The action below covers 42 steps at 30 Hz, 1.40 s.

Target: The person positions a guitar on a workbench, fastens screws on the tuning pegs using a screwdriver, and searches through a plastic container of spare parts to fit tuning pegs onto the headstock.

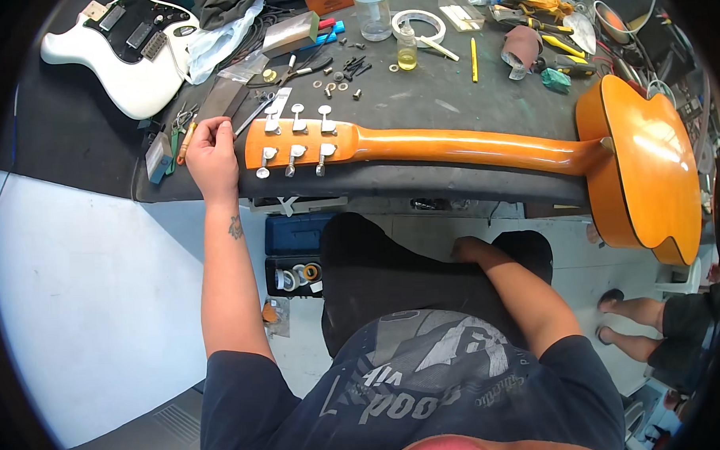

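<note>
An acoustic guitar with a glossy orange-brown finish lies back side up along the bench edge, its body (pixel 651 159) at the far right. Its neck (pixel 468 143) runs left to the headstock (pixel 294 140), where metal tuning machines show. Just left of the headstock, my left hand (pixel 214 151) is closed on the bench, thumb against curled fingers; whatever is in it is hidden. A combination wrench (pixel 254 111) lies between that hand and the headstock, and an orange-handled tool (pixel 187 142) on its other side. My right hand (pixel 468 249) rests low by my thigh, its fingers mostly hidden.
A white electric guitar (pixel 132 58) lies at the back left. Small screws and washers (pixel 335 85), a tape roll (pixel 418 26), a yellow-liquid bottle (pixel 406 50) and pliers (pixel 555 28) spread over the dark bench. Below are a blue toolbox (pixel 297 233) and a person's legs (pixel 633 326).
</note>
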Tool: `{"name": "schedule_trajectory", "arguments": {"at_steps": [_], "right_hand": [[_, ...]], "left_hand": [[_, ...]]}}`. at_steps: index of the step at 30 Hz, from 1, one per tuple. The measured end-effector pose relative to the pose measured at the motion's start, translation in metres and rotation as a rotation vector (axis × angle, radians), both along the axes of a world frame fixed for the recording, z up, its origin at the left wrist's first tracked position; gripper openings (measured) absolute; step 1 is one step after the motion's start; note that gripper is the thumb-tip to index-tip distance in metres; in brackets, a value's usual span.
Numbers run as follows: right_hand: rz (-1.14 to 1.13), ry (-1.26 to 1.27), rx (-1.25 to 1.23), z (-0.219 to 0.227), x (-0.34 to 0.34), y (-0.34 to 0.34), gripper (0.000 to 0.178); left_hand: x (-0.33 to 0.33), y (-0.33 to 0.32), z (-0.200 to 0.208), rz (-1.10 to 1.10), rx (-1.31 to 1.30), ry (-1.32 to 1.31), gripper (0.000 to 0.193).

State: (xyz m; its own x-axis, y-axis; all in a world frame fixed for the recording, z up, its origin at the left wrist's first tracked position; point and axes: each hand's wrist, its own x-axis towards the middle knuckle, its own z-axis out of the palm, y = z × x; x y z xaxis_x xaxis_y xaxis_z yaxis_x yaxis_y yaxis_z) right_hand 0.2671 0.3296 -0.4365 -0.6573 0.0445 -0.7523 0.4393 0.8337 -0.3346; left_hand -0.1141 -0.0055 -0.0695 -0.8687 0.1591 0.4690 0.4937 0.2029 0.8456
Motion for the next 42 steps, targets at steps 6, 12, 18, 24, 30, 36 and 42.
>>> {"name": "schedule_trajectory", "arguments": {"at_steps": [6,12,18,24,30,36,42], "right_hand": [[-0.083,0.089,-0.017,0.013,-0.002,0.006,0.046],[-0.071,0.049,-0.019,-0.004,0.006,0.012,0.046],[-0.081,0.063,-0.016,-0.002,0.014,0.013,0.048],[0.033,-0.298,-0.064,-0.013,-0.026,0.033,0.039],[-0.342,-0.144,-0.271,-0.019,-0.045,-0.021,0.031],[0.238,-0.082,0.001,-0.017,-0.003,-0.053,0.036],[-0.284,0.193,-0.052,-0.062,-0.046,0.007,0.036]], "left_hand": [[-0.003,-0.004,-0.003,0.009,-0.004,-0.015,0.013],[-0.008,-0.004,-0.005,-0.001,-0.003,-0.032,0.013],[-0.007,-0.002,-0.007,0.026,-0.03,-0.04,0.013],[-0.017,-0.005,-0.005,0.074,-0.127,0.057,0.012],[-0.019,-0.007,-0.006,0.019,-0.074,-0.029,0.014],[-0.014,-0.011,-0.006,0.047,-0.061,-0.035,0.016],[-0.018,0.004,-0.003,0.077,-0.091,-0.014,0.017]]}}
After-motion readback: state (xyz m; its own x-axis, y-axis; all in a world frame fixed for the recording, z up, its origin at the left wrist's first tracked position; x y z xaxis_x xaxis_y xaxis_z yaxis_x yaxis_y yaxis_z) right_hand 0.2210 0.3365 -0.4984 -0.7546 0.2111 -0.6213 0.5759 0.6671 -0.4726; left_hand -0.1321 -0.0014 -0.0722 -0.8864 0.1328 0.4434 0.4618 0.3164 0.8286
